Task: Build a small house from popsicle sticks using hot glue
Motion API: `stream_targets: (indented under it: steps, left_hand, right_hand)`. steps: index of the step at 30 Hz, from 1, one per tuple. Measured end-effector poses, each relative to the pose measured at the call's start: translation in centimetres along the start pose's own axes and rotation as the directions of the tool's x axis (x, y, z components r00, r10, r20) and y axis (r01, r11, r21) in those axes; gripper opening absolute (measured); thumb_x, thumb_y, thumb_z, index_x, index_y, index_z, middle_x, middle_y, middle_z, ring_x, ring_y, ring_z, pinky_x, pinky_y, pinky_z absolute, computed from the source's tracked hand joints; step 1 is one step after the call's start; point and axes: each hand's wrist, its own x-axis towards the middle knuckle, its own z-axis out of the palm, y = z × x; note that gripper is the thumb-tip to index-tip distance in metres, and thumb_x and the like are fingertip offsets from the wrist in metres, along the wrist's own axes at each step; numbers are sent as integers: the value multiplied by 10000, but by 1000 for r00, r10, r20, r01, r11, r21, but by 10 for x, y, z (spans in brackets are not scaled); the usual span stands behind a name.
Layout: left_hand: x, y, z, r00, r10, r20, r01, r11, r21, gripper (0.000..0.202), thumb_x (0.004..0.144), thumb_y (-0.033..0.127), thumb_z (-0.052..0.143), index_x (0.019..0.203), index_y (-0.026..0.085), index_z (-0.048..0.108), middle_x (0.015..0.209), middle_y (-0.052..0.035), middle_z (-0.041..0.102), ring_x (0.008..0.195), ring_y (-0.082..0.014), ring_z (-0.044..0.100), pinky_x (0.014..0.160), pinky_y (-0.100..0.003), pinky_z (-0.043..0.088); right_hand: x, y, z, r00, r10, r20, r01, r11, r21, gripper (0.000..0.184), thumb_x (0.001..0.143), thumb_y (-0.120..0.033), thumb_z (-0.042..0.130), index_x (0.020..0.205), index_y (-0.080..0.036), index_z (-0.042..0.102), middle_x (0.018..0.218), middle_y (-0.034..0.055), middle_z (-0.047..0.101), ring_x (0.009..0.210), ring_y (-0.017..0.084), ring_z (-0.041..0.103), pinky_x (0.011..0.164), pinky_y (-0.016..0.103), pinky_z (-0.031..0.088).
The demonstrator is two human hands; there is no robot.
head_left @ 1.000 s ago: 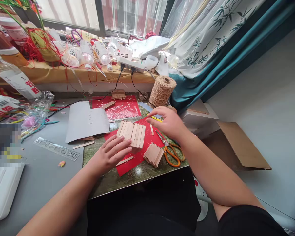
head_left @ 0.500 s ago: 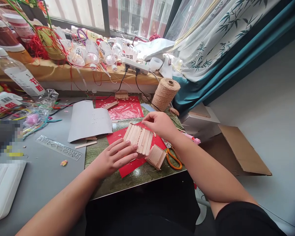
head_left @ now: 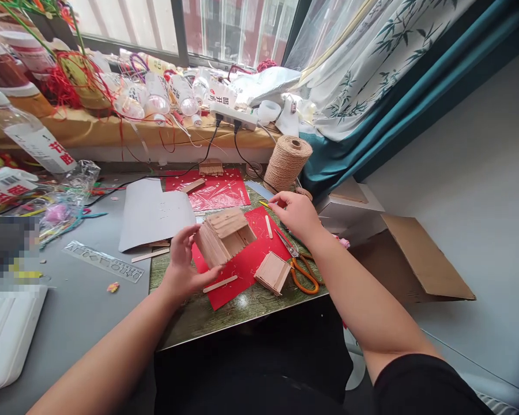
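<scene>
My left hand [head_left: 189,262] is closed around the left side of a small house [head_left: 225,230] made of wooden craft sticks, thumb below and fingers behind. The house is tilted, its open side facing right. My right hand [head_left: 294,214] pinches a slim yellow pencil-like tool [head_left: 266,204], its tip pointing left; most of it is hidden by the fingers. A red sheet [head_left: 242,275] lies under the house, with loose craft sticks [head_left: 269,226] on it. Nearer me are a small wooden stick box [head_left: 273,271] and orange-handled scissors [head_left: 305,275], their blades partly spread.
A twine spool [head_left: 289,162] stands behind my right hand. White card [head_left: 155,213] and a clear ruler [head_left: 104,260] lie to the left. Black cords run from a power strip [head_left: 231,115] on the cluttered sill. An open cardboard box [head_left: 428,256] is at the right.
My left hand has gone from lying flat on the house to gripping and tipping it up, showing its open side. My right hand has moved right and now holds the yellow tool.
</scene>
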Motion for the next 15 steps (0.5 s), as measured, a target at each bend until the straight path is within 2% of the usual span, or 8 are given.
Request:
stream_targets:
  steps: [4,7,9,11,13,15]
  left_hand:
    - [3,-12,-2,972,-232,32,231,924,-305,966,859,470,898,1619,387,308,1528,-139,561,1448,-312,584,1128,-511,577]
    - [7,-14,-2,930,-363,54,345,816,-464,806,897,565,825,1561,341,427,1561,-139,572,1424,-331,619,1077,-500,610]
    - [9,-11,-1,898,-427,103,415,746,-521,756,906,601,783,1534,303,487,1575,-142,583,1424,-354,627,1084,-521,607]
    - [11,-6,0,874,-459,159,462,686,-562,747,902,619,759,1521,273,523,1566,-148,607,1430,-381,628,1100,-551,595]
    - [11,-1,2,859,-479,183,484,641,-596,749,886,620,763,1506,258,548,1555,-152,626,1445,-402,618,1118,-575,579]
    - [11,1,3,842,-509,178,497,607,-619,751,868,608,785,1494,258,563,1549,-148,638,1462,-412,604,1134,-588,564]
  right_hand:
    - [-20,-11,19,999,50,-1,-50,992,119,129,949,-319,694,1023,-230,753,867,37,710,892,240,663,894,386,522]
    - [-38,-24,30,985,145,96,-171,901,399,269,983,-477,687,1101,-238,714,895,23,709,834,207,661,839,363,554]
    - [-48,-33,38,980,138,140,-195,781,593,394,985,-557,689,1229,-248,683,1104,64,745,1000,217,702,940,375,582]
    - [-56,-41,45,979,107,176,-202,667,717,536,951,-595,742,1360,-265,633,1346,107,707,1247,243,678,1095,404,565]
    - [-60,-46,51,968,103,228,-244,591,768,706,893,-630,808,1460,-283,570,1501,135,633,1392,271,623,1187,441,535]
    - [-63,-49,55,952,131,277,-302,542,784,841,837,-672,846,1512,-289,523,1568,154,586,1426,296,611,1217,478,527]
